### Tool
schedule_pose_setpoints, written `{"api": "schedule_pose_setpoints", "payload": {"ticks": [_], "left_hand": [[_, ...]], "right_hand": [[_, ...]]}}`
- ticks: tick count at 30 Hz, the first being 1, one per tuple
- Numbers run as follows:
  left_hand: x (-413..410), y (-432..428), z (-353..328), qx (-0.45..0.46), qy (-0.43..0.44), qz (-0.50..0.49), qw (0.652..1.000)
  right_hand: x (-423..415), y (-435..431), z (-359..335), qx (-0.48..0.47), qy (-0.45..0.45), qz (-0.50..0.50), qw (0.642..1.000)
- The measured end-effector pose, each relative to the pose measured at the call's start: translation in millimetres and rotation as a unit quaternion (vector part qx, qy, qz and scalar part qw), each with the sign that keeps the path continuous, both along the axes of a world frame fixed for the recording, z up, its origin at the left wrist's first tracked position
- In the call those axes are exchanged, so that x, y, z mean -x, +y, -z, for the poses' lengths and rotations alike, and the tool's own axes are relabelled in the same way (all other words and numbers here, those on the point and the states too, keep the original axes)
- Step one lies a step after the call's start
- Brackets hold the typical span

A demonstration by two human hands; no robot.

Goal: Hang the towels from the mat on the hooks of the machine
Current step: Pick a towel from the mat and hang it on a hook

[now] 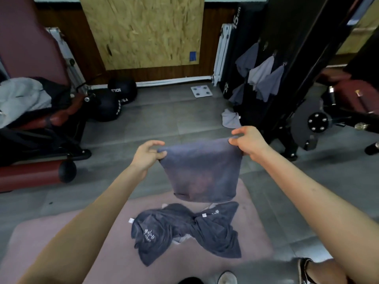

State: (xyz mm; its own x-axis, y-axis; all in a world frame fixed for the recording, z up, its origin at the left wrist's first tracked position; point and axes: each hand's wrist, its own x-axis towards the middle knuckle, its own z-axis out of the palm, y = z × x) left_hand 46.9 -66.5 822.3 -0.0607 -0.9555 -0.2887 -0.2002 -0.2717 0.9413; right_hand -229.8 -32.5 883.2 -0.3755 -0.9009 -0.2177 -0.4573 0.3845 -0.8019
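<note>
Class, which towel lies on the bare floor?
The pale grey crumpled towel at the foot of the black machine; others hang from hooks, lie on the pink mat, or are held.

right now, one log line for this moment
left grip: pinches dark grey cloth towel corner | right grip: pinches other corner | pink mat: crumpled dark towel heap on it | black machine: grey towels hung on hooks

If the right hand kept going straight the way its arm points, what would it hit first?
Probably nothing close: the right hand, pinching the dark grey hanging towel, aims forward-left over bare floor, above the crumpled pale grey cloth, toward the white square scale. Depth is unclear.
</note>
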Motion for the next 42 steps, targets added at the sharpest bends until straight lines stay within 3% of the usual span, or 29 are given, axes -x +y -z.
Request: {"api": "schedule_pose_setpoints", "payload": {"ticks": [7, 13, 18, 24, 28, 30, 33, 38, 40, 42], "left_hand": [[113, -43, -8, 0.048, -0.135, 0.069, 0.987], [177, -90, -9, 0.13, -0.331, 0.132, 0.925], [224, -165, 10, 0.171, -0.405, 0.148, 0.886], [281, -324, 43, 0.186, -0.431, 0.203, 0.859], [323, -473, 60, 0.183, -0.487, 0.305, 0.798], [344, -546, 67, 0.156, -0.489, 0.343, 0.787], [378, -635, 71, 0.151, -0.483, 0.396, 0.767], [444, -742, 63, 0.168, -0.512, 0.489, 0.686], [475, -774, 53, 0.184, -0.473, 0.491, 0.708], [510, -801, 38, 0.212, -0.38, 0.478, 0.763]], "right_hand": [[115, -18, 16, 0.012, 0.139, -0.016, 0.99], [177, -72, 34, 0.014, 0.098, -0.005, 0.995], [219, -140, 56, 0.01, 0.076, 0.005, 0.997], [266, -271, 97, 0.014, 0.058, 0.042, 0.997], [296, -391, 116, 0.025, 0.009, 0.089, 0.996], [310, -450, 118, 0.031, -0.008, 0.12, 0.992], [332, -527, 116, 0.024, 0.001, 0.143, 0.989], [370, -629, 99, 0.041, 0.038, 0.12, 0.991], [387, -664, 93, 0.04, 0.056, 0.082, 0.994], [404, -697, 88, 0.028, 0.062, 0.046, 0.997]]}}
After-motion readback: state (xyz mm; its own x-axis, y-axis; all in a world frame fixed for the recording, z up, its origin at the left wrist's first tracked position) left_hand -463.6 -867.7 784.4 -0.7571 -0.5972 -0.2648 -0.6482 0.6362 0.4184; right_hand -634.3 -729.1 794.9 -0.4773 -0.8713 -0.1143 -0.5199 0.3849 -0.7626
